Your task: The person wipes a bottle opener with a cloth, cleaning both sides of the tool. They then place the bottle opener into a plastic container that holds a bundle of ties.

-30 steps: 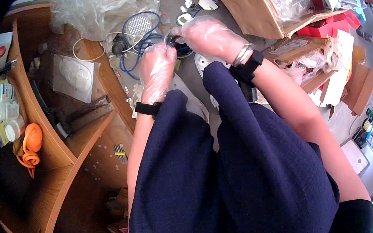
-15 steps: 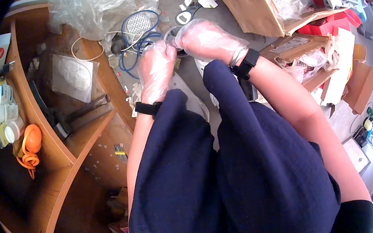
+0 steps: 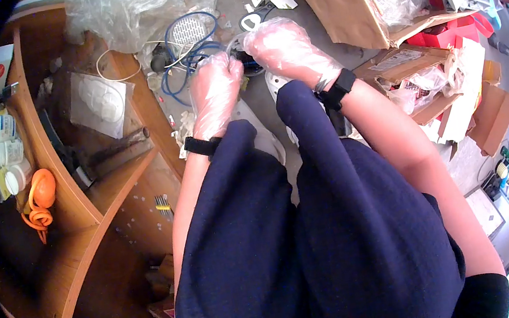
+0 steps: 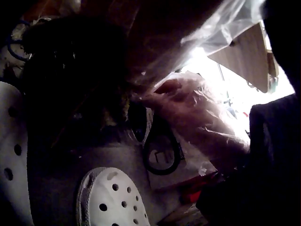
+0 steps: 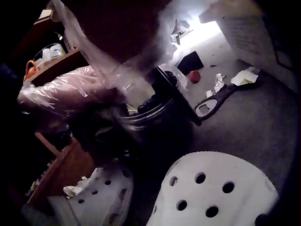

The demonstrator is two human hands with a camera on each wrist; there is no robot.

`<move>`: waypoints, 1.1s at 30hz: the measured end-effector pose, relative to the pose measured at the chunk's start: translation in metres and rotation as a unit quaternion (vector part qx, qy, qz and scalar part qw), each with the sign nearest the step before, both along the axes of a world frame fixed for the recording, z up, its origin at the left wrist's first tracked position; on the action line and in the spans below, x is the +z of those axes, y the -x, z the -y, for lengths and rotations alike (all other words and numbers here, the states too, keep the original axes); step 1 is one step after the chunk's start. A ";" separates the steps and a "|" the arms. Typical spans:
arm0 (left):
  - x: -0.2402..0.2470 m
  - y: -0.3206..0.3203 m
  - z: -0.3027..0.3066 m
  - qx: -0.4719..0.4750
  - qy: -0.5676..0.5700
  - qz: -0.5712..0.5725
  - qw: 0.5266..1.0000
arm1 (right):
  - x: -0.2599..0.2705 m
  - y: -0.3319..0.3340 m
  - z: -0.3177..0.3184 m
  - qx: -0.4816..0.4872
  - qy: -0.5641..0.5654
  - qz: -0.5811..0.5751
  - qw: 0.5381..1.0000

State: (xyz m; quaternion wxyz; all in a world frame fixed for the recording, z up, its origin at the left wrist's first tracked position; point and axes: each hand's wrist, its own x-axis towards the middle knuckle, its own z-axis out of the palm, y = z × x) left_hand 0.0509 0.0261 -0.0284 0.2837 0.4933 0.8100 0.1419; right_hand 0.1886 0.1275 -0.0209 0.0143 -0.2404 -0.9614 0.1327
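Both hands wear clear plastic gloves and work close together above the floor. My left hand [image 3: 216,90] is curled, and its fingertips grip the rim of a dark round container [image 5: 174,134] with a ridged edge. At the container's right side a flat black lid [image 5: 181,96] stands tilted. My right hand [image 3: 285,49] is above that lid with bent fingers, pinching at its upper edge, where the loose glove partly hides the contact. Pale and dark bits show inside the container's mouth. In the left wrist view the right hand [image 4: 193,113] faces the shadowed container.
White clogs [image 5: 216,188] are just below the hands. Beyond lie a black-handled bottle opener [image 5: 207,108], a blue cable [image 3: 176,79] and a clear plastic bag [image 3: 139,13]. A wooden shelf unit [image 3: 98,218] borders the left; a cardboard box [image 3: 337,3] stands at the right.
My right hand has shifted up and slightly right, away from the left hand, and more of the dark container shows between them. The left hand has hardly moved.
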 end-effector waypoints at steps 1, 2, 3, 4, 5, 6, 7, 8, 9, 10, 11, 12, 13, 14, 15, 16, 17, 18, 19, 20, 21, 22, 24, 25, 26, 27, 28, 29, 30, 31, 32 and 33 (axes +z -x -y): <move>0.001 0.000 0.000 0.000 0.000 0.000 1.000 | -0.001 -0.001 -0.001 0.010 -0.003 -0.030 1.000; 0.001 0.001 0.000 0.001 0.002 0.000 1.000 | -0.001 -0.002 -0.003 0.020 -0.006 -0.060 0.998; 0.002 0.002 0.000 0.002 0.004 0.000 1.000 | -0.001 -0.002 -0.005 0.020 -0.005 -0.060 0.998; 0.001 0.002 0.001 0.002 0.004 0.000 1.000 | -0.001 -0.003 -0.007 0.012 -0.008 -0.071 0.997; -0.001 0.002 0.002 0.006 -0.005 0.000 1.000 | 0.000 -0.004 -0.010 0.005 -0.012 -0.082 0.997; -0.002 0.001 0.001 0.010 -0.016 -0.001 1.000 | -0.003 -0.002 -0.013 -0.010 -0.003 -0.058 0.998; -0.003 0.002 0.001 0.010 -0.017 0.000 1.000 | -0.006 -0.002 -0.014 -0.010 -0.004 -0.058 0.998; -0.003 0.002 0.000 0.010 -0.013 0.004 1.000 | -0.007 -0.003 -0.015 -0.018 -0.015 -0.074 0.997; -0.003 0.003 0.000 0.010 -0.009 0.007 1.000 | -0.009 -0.004 -0.016 -0.026 -0.026 -0.090 0.995; -0.003 0.004 0.001 0.011 -0.009 0.006 1.000 | -0.010 -0.007 -0.018 -0.026 -0.026 -0.091 0.995; -0.002 0.004 0.001 0.013 -0.017 0.011 1.000 | -0.009 -0.014 -0.020 -0.015 -0.004 -0.118 0.993; -0.001 0.003 0.002 0.015 -0.024 0.016 0.999 | -0.007 -0.021 -0.022 -0.005 0.019 -0.145 0.989; -0.003 0.004 0.003 0.015 -0.024 0.017 0.999 | -0.005 -0.027 -0.023 -0.006 0.019 -0.144 0.989; -0.004 0.005 0.003 0.015 -0.034 0.029 0.999 | 0.003 -0.033 -0.024 -0.017 0.027 -0.166 0.986; -0.005 0.005 0.003 0.015 -0.045 0.042 0.998 | 0.007 -0.040 -0.026 -0.029 0.034 -0.187 0.981; -0.007 0.006 0.003 0.015 -0.046 0.042 0.998 | 0.004 -0.049 -0.029 -0.010 0.029 -0.264 0.964; -0.006 0.006 0.003 0.018 -0.039 0.043 0.998 | 0.012 -0.049 -0.029 -0.010 0.028 -0.264 0.964; -0.006 0.006 0.003 0.020 -0.033 0.044 0.998 | 0.027 -0.050 -0.027 -0.038 0.043 -0.229 0.972; -0.006 0.007 0.003 0.020 -0.034 0.044 0.998 | 0.036 -0.051 -0.027 -0.065 0.057 -0.193 0.977; -0.005 0.006 0.003 0.014 -0.043 0.038 0.998 | 0.033 -0.052 -0.027 -0.056 0.054 -0.200 0.977; -0.005 0.006 0.003 0.009 -0.053 0.032 0.998 | 0.031 -0.051 -0.025 -0.057 0.053 -0.200 0.977; -0.005 0.006 0.003 0.008 -0.053 0.032 0.998 | 0.029 -0.048 -0.023 -0.066 0.075 -0.196 0.976; -0.003 0.006 0.003 0.017 -0.031 0.045 0.998 | 0.018 -0.038 -0.014 -0.078 0.100 -0.247 0.961; -0.004 0.006 0.003 0.017 -0.031 0.045 0.998 | 0.014 -0.034 -0.010 -0.083 0.094 -0.226 0.966; -0.006 0.007 0.003 0.017 -0.041 0.049 0.998 | 0.017 -0.029 -0.006 -0.105 0.127 -0.206 0.965; -0.007 0.007 0.004 0.017 -0.050 0.054 0.997 | 0.019 -0.024 -0.003 -0.127 0.159 -0.185 0.961; -0.010 0.007 0.004 0.016 -0.049 0.054 0.997 | 0.017 -0.019 -0.002 -0.129 0.161 -0.185 0.961; -0.010 0.007 0.004 0.017 -0.053 0.046 0.997 | 0.012 -0.014 -0.002 -0.166 0.193 -0.142 0.957; -0.011 0.007 0.004 0.018 -0.057 0.038 0.997 | 0.008 -0.011 -0.004 -0.203 0.223 -0.100 0.948; -0.011 0.006 0.003 0.016 -0.057 0.039 0.997 | 0.000 -0.010 -0.004 -0.206 0.223 -0.099 0.948; -0.009 0.006 0.002 0.015 -0.053 0.042 0.998 | -0.003 -0.008 -0.003 -0.211 0.222 -0.131 0.943; -0.007 0.006 0.001 0.016 -0.048 0.045 0.998 | -0.007 -0.006 -0.003 -0.215 0.221 -0.163 0.937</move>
